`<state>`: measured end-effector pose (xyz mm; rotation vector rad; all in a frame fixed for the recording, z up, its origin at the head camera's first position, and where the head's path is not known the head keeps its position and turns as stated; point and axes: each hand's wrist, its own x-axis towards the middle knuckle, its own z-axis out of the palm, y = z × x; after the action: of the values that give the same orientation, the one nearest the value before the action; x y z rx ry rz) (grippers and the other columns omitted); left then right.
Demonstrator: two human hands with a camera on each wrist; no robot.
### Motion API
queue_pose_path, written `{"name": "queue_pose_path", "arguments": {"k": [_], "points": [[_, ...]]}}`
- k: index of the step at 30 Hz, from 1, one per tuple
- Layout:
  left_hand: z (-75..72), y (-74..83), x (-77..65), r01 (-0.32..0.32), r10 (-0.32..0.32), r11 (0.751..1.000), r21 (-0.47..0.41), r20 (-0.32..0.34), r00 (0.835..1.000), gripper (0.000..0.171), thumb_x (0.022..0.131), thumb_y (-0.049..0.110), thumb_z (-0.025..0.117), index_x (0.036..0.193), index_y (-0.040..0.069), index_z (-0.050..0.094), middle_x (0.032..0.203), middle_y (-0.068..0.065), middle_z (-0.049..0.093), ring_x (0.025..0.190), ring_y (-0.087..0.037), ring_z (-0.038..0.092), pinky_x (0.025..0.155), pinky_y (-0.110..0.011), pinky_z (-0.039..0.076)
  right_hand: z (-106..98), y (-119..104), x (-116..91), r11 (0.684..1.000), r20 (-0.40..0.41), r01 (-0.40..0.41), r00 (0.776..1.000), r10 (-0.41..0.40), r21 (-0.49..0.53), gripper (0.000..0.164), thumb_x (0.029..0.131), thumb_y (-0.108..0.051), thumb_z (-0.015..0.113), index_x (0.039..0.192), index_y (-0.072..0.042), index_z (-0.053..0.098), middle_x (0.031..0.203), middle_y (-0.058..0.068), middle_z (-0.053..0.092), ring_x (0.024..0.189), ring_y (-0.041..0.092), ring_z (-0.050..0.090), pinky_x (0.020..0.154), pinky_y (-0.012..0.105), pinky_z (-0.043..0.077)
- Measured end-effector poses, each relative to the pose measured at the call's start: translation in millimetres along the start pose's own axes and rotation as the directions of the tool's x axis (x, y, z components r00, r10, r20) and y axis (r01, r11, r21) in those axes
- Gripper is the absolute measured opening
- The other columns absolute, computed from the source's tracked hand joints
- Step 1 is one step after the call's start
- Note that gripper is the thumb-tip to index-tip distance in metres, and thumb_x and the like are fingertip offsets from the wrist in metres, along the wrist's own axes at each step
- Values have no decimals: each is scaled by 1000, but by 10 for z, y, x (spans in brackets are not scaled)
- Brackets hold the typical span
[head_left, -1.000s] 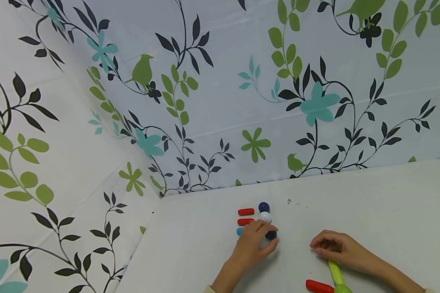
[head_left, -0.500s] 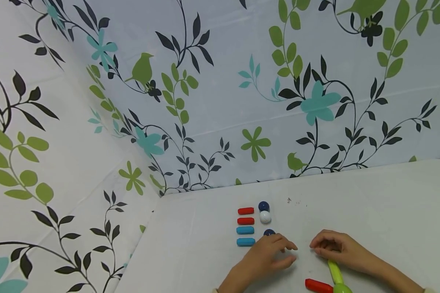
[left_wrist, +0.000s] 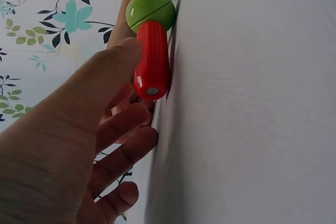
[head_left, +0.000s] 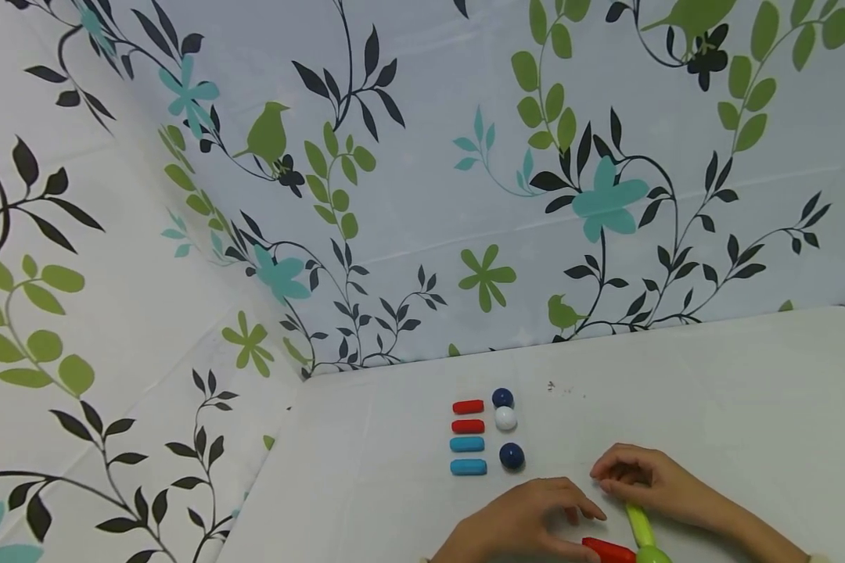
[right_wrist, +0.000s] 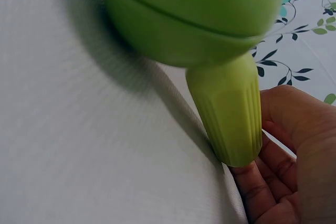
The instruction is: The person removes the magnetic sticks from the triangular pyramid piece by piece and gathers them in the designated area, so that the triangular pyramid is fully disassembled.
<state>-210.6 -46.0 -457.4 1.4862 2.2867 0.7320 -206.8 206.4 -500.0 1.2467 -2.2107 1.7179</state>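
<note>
My left hand (head_left: pixel 528 516) hovers low over the white table with its fingers loosely bent and apart. Its thumb lies beside a red ribbed rod (left_wrist: pixel 152 61); I cannot tell whether they touch. That rod (head_left: pixel 609 550) joins a green ball (head_left: pixel 652 556), as does a lime-green rod (head_left: pixel 640 525). My right hand (head_left: pixel 658 486) rests on the table, fingers loosely curled, just beyond the lime rod's free end. In the right wrist view, the lime rod (right_wrist: pixel 228 114) stands in front of the thumb and fingers, which do not visibly grip it.
Farther back lie two red rods (head_left: pixel 468 407) and two blue rods (head_left: pixel 468 444), stacked in a column. Beside them sit a navy ball (head_left: pixel 503 398), a white ball (head_left: pixel 505 418) and another navy ball (head_left: pixel 512 456). A patterned cloth (head_left: pixel 408 195) hangs behind the table (head_left: pixel 380 485).
My left hand has drawn back from the navy ball toward the joined red rod, uncovering the blue rods and the nearer navy ball. My right hand has stayed in place.
</note>
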Motion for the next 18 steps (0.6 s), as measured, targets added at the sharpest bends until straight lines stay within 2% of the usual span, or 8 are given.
{"name": "queue_pose_path", "arguments": {"k": [2, 6, 18], "points": [[8, -1, 16, -7, 7, 1000, 23, 22, 1000, 30, 94, 26, 67, 123, 18, 66, 109, 14, 63, 93, 10, 48, 80, -4, 41, 1, -2, 0, 1000, 0, 3, 1000, -3, 6, 25, 90, 10, 60, 109, -5, 64, 101, 6, 65, 84, 10, 63, 71, 22, 53], [7, 6, 24, 17, -18, 997, 70, 15, 1000, 23, 96, 27, 64, 117, 19, 69, 101, 15, 63, 88, 11, 48, 78, -3, 40, -3, -2, 6, 1000, 4, -5, 1000, 5, 19, 25, 90, 10, 60, 111, -3, 63, 101, 7, 65, 84, 11, 62, 71, 22, 53], [-30, -50, -31, 123, -121, 990, 70, -29, 992, 22, 96, 27, 64, 117, 21, 68, 100, 17, 60, 86, 10, 50, 74, -5, 42, -6, 3, -5, 998, 31, -30, 999, 28, 53, 25, 91, 10, 59, 111, -3, 63, 100, 8, 65, 84, 11, 61, 72, 23, 53]]}}
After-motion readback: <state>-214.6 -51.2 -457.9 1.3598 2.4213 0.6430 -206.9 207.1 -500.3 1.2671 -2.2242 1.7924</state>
